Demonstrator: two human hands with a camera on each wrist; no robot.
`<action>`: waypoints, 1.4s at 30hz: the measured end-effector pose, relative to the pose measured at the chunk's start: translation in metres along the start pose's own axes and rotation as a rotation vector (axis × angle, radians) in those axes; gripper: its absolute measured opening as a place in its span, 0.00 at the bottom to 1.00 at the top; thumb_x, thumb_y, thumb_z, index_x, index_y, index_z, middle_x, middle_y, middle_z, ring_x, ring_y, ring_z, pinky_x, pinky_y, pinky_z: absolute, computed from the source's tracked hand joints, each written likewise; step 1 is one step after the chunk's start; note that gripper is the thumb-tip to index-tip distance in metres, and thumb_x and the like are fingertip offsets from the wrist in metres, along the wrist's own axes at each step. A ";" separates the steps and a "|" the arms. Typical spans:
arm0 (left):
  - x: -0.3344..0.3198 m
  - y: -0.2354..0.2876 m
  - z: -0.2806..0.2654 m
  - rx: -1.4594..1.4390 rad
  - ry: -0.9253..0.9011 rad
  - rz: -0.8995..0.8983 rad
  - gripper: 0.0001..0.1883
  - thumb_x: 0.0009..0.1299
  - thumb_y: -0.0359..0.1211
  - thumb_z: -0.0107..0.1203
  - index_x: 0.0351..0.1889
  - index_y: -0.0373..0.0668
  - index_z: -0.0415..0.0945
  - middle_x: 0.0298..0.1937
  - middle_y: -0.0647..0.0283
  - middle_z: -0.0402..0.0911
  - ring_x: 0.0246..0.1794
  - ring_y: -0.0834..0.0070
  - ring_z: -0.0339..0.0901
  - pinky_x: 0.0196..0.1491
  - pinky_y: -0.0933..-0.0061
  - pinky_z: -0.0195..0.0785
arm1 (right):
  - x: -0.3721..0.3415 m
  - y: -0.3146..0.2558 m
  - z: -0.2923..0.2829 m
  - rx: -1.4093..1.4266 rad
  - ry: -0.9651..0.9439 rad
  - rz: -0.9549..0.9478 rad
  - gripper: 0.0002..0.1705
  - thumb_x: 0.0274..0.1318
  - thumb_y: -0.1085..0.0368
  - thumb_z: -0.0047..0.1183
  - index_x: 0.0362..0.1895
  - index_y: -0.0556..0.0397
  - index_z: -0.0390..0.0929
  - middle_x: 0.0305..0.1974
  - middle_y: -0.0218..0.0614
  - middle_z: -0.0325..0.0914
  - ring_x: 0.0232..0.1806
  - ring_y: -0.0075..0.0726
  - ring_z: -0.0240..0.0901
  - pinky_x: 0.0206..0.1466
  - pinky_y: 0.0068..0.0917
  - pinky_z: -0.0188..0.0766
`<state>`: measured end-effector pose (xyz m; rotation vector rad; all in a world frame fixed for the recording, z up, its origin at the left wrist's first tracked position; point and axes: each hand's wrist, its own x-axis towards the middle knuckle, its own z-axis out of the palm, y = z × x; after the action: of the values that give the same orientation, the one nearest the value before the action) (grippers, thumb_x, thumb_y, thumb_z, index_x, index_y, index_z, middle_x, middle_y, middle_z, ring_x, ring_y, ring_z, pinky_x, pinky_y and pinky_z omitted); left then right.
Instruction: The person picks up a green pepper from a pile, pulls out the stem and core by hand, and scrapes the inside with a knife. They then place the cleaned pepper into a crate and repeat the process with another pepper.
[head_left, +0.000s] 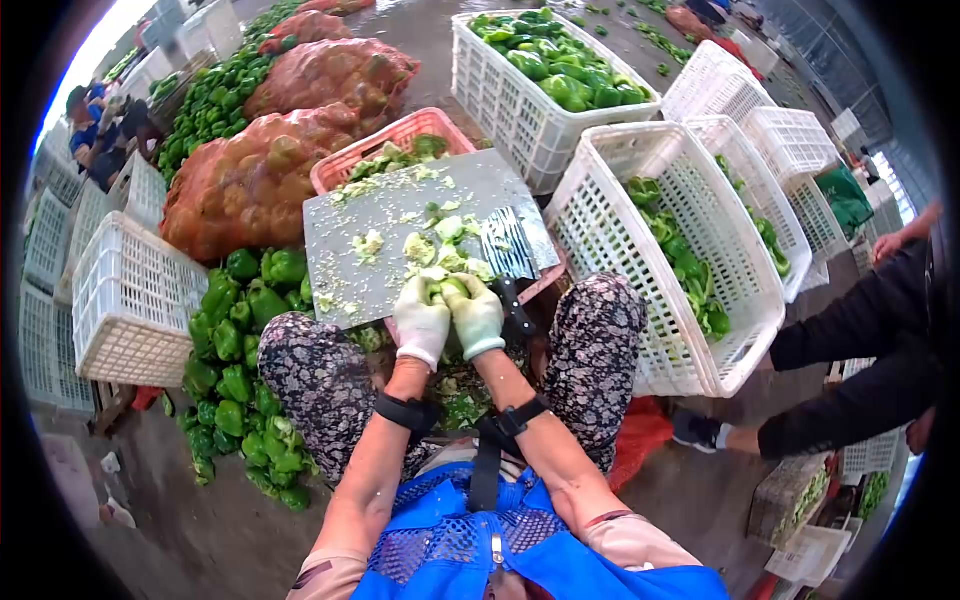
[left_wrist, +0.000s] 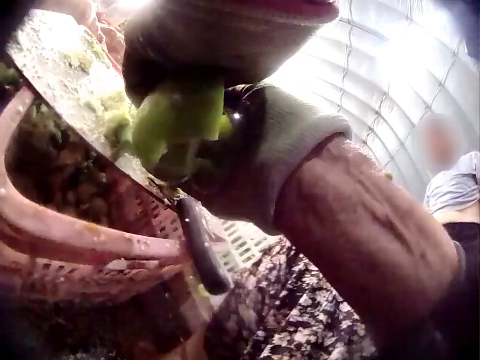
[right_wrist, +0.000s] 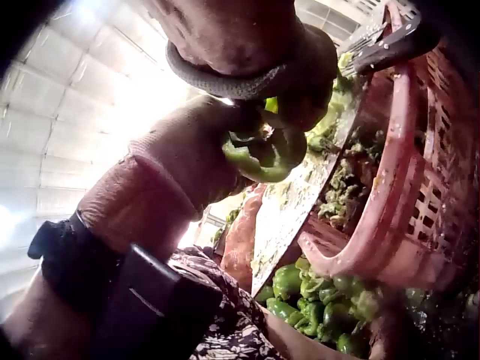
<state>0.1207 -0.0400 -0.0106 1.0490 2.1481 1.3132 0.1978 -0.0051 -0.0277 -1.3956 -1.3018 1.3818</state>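
Both gloved hands meet at the near edge of a grey board [head_left: 345,240], holding a green pepper [right_wrist: 274,157] between them. My left hand [head_left: 422,318] grips it from the left and my right hand [head_left: 474,315] from the right. In the right wrist view the pepper is cut open, with its hollow inside showing; fingers hide part of it. On the right of the board lies a knife [head_left: 508,243], its black handle [head_left: 515,305] jutting over the near edge beside my right hand. Pale pepper cores [head_left: 418,247] and scattered seeds lie just beyond my hands.
The board sits across a pink basket [head_left: 455,135] with scraps inside. White crates [head_left: 600,200] with peppers stand at the right, another crate [head_left: 135,300] at the left. Green peppers [head_left: 235,345] pile beside my left knee, below red mesh sacks [head_left: 250,180]. A person's leg [head_left: 830,340] is at the right.
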 end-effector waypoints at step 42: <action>-0.007 0.045 -0.033 -0.769 -0.213 -0.226 0.15 0.69 0.28 0.50 0.54 0.36 0.71 0.39 0.64 0.77 0.37 0.74 0.77 0.43 0.76 0.73 | 0.016 -0.096 -0.114 0.176 -0.025 -0.119 0.20 0.66 0.65 0.46 0.60 0.33 0.73 0.38 0.32 0.79 0.28 0.20 0.72 0.28 0.15 0.76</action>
<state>0.1201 -0.0515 0.0438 0.5704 1.3522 1.6181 0.2948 0.0436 0.0761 -1.1680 -1.2268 1.4011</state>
